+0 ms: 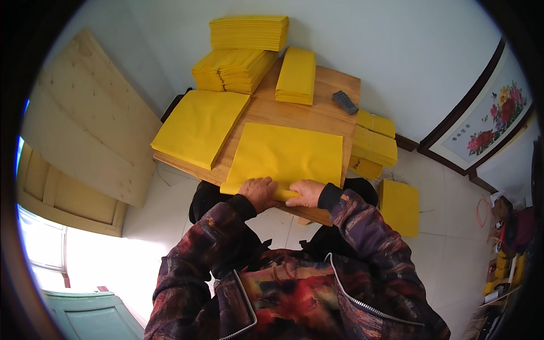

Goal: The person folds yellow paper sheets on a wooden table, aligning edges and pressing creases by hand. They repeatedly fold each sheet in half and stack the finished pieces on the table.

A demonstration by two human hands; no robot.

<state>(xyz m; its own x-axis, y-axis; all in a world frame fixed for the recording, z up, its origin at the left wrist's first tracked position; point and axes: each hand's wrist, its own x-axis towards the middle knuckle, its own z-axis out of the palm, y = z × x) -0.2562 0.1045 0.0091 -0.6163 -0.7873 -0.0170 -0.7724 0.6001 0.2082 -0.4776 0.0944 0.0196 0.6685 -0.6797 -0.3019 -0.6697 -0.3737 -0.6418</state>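
Note:
A wide sheet of yellow paper (286,153) lies flat at the near edge of the wooden table, its near edge turned over into a narrow fold or roll. My left hand (259,193) is closed over this turned edge, left of its middle. On the same edge, farther right, my right hand (306,194) grips with the thumb pointing inward. A short stretch of the fold shows between both hands. Whether more sheets lie beneath is hard to tell. Left of the sheet rests a flat stack of yellow paper (201,124).
Folded yellow paper bundles (249,33) are piled at the table's back, beside another bundle (296,73). A dark grey block-like object (345,102) lies on the wooden table (328,85) at right. More yellow bundles (374,141) stand on the floor. Wooden boards (90,113) lean at left.

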